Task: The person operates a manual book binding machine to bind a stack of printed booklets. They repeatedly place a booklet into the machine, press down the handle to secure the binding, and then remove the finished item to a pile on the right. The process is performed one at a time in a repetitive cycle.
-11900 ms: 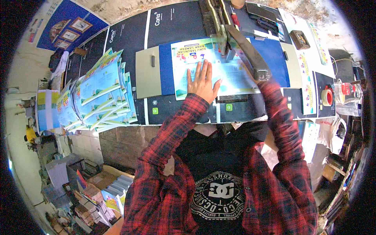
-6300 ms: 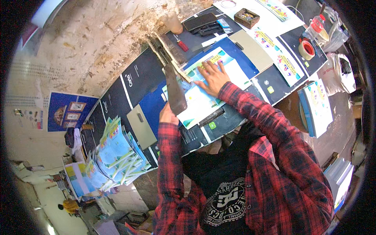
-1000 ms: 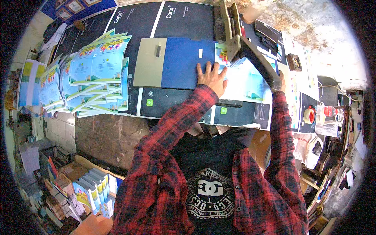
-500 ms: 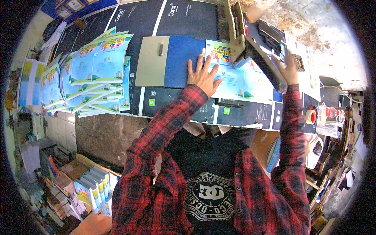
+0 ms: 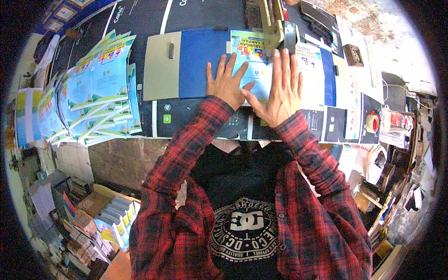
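Observation:
A light-blue printed sheet (image 5: pixel 311 88) with a colourful picture lies spread on a blue board (image 5: pixel 192 65). My left hand (image 5: pixel 225 85) rests flat at the sheet's left part, fingers spread over the sheet and the board. My right hand (image 5: pixel 281 91) lies on the middle of the sheet, fingers stretched forward and thumb out toward my left hand. Both hands are open. Just beyond my right fingertips stands a beige metal lever device (image 5: pixel 274 35), perhaps a heavy-duty stapler, reaching over the sheet's far edge.
A fanned pile of similar printed sheets (image 5: pixel 107 72) covers the table's left side. A beige panel (image 5: pixel 157 70) with a small metal piece adjoins the blue board. Rolls of tape (image 5: pixel 372 123) sit at the right, and a box of booklets (image 5: pixel 114 219) stands lower left.
My right hand has left the device's lever and come left onto the sheet. The lever's dark handle has swung away from me. My left hand stays on the sheet and board.

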Motion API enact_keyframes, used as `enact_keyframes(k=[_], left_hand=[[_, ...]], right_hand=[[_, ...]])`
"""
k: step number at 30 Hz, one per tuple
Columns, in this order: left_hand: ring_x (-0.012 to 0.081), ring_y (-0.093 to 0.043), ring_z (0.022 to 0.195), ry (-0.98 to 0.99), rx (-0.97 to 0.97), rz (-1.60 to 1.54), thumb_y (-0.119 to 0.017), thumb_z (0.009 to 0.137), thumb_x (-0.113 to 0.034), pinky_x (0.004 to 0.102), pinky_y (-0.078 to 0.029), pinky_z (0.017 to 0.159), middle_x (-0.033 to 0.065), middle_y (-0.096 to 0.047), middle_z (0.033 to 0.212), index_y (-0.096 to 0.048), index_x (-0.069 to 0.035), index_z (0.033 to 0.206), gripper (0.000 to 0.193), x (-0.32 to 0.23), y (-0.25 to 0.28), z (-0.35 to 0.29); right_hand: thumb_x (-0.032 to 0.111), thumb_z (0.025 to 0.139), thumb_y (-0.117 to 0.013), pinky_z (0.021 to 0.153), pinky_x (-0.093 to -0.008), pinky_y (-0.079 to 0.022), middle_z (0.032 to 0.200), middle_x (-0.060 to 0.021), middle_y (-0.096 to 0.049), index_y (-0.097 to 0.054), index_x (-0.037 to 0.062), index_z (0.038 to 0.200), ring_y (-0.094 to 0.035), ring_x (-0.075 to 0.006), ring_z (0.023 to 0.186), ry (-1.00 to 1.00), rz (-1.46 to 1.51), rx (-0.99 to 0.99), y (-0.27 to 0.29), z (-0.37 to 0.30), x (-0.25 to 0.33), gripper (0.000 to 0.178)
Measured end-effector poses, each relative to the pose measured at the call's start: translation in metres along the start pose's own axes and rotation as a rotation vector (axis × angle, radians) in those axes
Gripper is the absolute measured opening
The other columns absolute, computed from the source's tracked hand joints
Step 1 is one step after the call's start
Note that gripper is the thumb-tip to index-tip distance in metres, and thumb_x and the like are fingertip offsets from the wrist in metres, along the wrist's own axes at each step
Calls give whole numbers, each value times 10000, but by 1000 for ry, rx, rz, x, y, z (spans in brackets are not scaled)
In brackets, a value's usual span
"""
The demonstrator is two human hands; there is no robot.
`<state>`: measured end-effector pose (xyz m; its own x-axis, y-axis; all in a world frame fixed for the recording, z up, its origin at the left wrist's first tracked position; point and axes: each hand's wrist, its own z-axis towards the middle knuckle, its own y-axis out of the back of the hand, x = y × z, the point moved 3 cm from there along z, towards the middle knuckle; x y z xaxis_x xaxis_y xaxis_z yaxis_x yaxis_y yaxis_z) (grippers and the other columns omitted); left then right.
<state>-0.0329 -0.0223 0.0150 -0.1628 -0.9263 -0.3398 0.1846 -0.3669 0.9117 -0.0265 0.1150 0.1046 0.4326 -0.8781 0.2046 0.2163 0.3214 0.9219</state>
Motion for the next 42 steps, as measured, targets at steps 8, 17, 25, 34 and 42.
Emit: enact_keyframes(k=[8,17,25,34,42], left_hand=[[382,-242,1424,31,-3,-1,-548,896,-497,644,-134,1115,167,-315,1525,-477,-174,1397,600,7,-1,1],[334,-568,1096,506,-189,-256,-698,799,-521,451,-422,970,204,-627,1169,-676,5,1028,574,-15,0,25],[231,-634,1062,753,300,-1723,-628,937,-249,396,-510,946,127,-638,1204,-553,20,1265,431,106,-36,22],[134,-655,991,1067,277,-1227,-715,871,-348,296,-525,884,41,-685,1101,-626,-64,1147,405,125,19,11],[167,-652,1025,1022,236,-1260,-666,913,-309,316,-525,894,78,-673,1143,-596,-26,1217,422,107,18,16]], right_hand=[[489,792,-666,1006,-434,-407,1297,-236,-527,-480,78,1348,-501,-383,1217,-18,716,270,86,76,-25,716],[576,799,-664,1024,-505,-394,1382,-233,-469,-420,50,1403,-465,-358,1276,-167,-65,121,-32,-29,-207,837],[612,809,-627,1097,-642,-185,1549,-184,-268,-345,113,1477,-254,-338,1437,-225,76,147,-54,-27,-130,880],[542,816,-630,1134,-567,-221,1535,-187,-270,-368,113,1451,-192,-432,1427,-71,103,37,-80,-3,-99,810],[554,823,-626,1120,-567,-242,1506,-219,-311,-380,42,1431,-246,-463,1394,-53,48,26,-78,-7,-108,832]])
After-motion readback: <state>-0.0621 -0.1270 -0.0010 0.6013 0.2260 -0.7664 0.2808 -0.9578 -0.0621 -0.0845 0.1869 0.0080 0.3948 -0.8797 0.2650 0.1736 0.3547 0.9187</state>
